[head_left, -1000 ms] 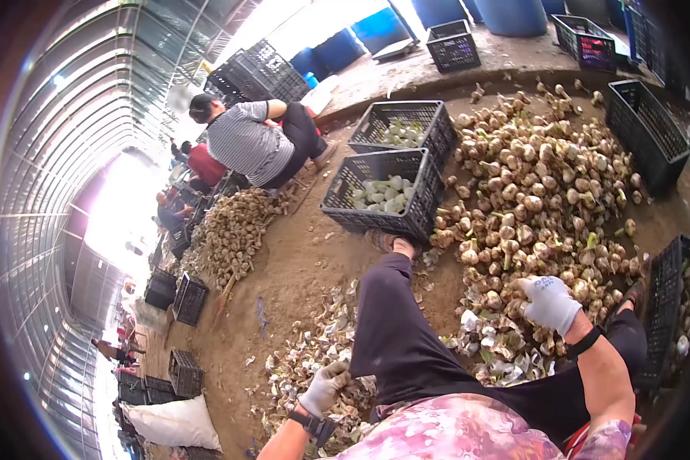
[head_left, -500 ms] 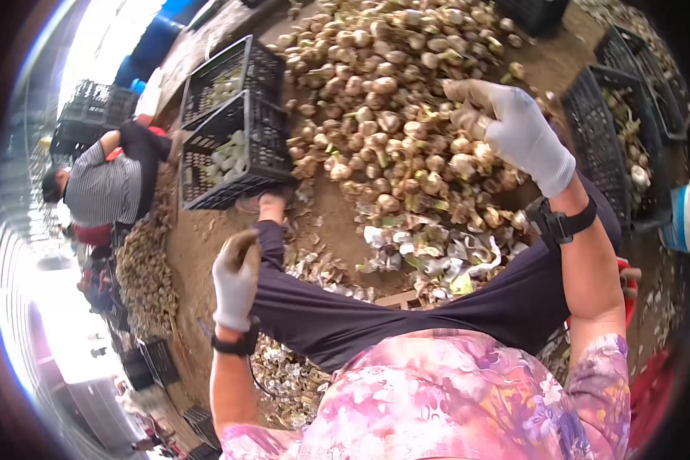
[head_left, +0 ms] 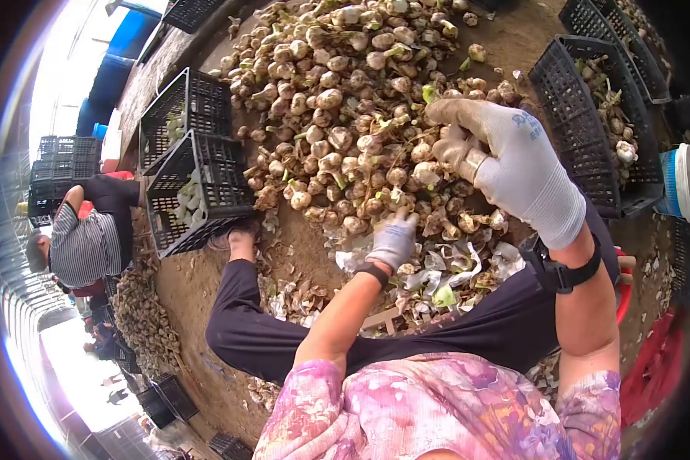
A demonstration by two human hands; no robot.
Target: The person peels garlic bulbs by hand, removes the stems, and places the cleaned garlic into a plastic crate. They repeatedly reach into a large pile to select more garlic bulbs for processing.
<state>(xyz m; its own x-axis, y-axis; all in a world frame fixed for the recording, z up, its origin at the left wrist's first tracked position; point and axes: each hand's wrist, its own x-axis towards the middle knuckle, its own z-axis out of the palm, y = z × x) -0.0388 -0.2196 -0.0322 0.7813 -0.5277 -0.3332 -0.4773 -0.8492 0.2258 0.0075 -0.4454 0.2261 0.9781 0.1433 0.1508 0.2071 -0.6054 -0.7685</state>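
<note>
My left hand (head_left: 393, 241), in a white glove with a dirty fingertip area, reaches to the near edge of a large heap of garlic bulbs (head_left: 341, 138). Its fingers point forward among the bulbs and seem apart; their tips are partly hidden. Over the right side of the heap, my right hand (head_left: 517, 157) is raised in a white glove with brown-stained fingers. Those fingers are curled in toward the thumb, and whatever they may hold is hidden. Loose garlic skins and peelings (head_left: 445, 272) lie on the ground between my legs, just beyond a small wooden piece (head_left: 381, 320).
Black plastic crates (head_left: 226, 180) at the left hold pale, trimmed garlic. Another black crate (head_left: 579, 126) with garlic and stalks stands at the right, beside a blue and white bucket (head_left: 676, 184). A person in a striped shirt (head_left: 86, 249) sits at far left near another garlic heap (head_left: 146, 307).
My left hand has swung from beside my left knee rightward and forward to the heap's edge. My right hand stays curled over the heap. The whole view has shifted somewhat.
</note>
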